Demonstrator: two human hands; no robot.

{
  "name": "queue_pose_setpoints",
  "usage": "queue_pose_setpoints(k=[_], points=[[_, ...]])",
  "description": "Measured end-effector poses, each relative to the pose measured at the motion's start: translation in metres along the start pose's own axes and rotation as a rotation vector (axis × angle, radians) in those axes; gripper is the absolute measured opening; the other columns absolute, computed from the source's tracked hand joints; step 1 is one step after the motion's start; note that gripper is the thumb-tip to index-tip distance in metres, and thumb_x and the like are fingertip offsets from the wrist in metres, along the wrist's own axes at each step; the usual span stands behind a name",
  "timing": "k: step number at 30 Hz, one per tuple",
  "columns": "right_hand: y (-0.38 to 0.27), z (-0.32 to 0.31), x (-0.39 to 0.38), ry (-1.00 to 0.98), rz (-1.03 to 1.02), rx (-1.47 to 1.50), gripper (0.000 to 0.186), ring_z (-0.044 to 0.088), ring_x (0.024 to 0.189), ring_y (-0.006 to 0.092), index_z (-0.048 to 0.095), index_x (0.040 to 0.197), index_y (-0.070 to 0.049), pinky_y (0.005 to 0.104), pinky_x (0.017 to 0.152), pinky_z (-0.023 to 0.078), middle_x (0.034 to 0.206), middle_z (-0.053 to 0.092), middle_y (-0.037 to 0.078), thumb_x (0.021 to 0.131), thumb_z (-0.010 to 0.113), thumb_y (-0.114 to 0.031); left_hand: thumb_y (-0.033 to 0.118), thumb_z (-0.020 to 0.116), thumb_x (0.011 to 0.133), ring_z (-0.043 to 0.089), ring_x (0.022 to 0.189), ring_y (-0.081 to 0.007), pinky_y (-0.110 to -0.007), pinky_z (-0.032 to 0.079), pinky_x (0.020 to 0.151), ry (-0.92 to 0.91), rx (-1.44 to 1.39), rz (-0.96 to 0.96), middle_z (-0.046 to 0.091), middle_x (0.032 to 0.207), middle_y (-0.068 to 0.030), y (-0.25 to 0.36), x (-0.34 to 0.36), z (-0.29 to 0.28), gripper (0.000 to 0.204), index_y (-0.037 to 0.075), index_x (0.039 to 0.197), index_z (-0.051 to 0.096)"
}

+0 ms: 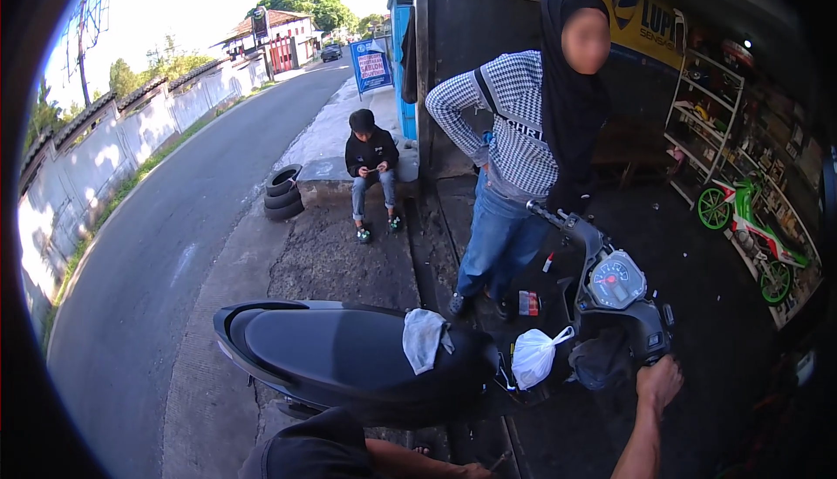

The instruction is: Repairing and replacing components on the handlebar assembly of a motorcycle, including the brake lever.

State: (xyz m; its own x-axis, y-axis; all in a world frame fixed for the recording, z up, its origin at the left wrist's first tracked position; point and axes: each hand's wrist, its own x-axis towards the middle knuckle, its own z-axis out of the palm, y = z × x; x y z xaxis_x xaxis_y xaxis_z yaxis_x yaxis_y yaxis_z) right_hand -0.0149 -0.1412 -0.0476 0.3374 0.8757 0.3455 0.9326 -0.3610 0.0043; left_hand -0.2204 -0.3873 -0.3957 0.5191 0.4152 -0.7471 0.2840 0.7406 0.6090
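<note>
Scooter (466,361), one, centre of the frame; long axis left to right, tail left, handlebar (652,332) right. Right hand (660,380), lower right: wrapped around the near handlebar end, scooter body stretching leftward from it; the nearer hand to the steering. Left hand (475,471), lower edge, below the seat (318,344): mostly cut off, grip I cannot tell. Finish: dark, seat black; pale dial cluster (616,280); grey cloth (423,341) lying on seat; white knotted bag (534,359) between seat and handlebar.

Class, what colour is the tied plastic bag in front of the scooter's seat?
White; the bag shows best in the head view.
</note>
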Motion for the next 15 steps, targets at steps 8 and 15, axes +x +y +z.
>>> queue_pose_setpoints(k=[8, 15], points=[[-0.009, -0.016, 0.003, -0.217, 0.133, 0.008, 0.043, 0.059, 0.114, 0.0364, 0.059, 0.115, 0.002, 0.0482, 0.106, 0.04, 0.118, 0.062, 0.021, 0.078, 0.062, -0.019, 0.045, 0.059, 0.092, 0.066, 0.087, -0.0197, -0.04, 0.052, 0.08, -0.004, -0.087, -0.122, 0.07, 0.091, -0.0104, 0.033, -0.054, 0.013, 0.037, 0.01, 0.092, 0.072], [0.004, -0.016, 0.011, -0.302, 0.146, 0.156, 0.038, 0.064, 0.11, 0.0321, 0.062, 0.111, 0.003, 0.0399, 0.095, 0.052, 0.115, 0.066, 0.02, 0.078, 0.066, -0.018, 0.037, 0.058, 0.095, 0.063, 0.072, -0.017, -0.034, 0.052, 0.069, 0.042, -0.073, -0.129, 0.063, 0.079, -0.0073, 0.052, -0.058, 0.025, 0.035, 0.003, 0.1, 0.067]])
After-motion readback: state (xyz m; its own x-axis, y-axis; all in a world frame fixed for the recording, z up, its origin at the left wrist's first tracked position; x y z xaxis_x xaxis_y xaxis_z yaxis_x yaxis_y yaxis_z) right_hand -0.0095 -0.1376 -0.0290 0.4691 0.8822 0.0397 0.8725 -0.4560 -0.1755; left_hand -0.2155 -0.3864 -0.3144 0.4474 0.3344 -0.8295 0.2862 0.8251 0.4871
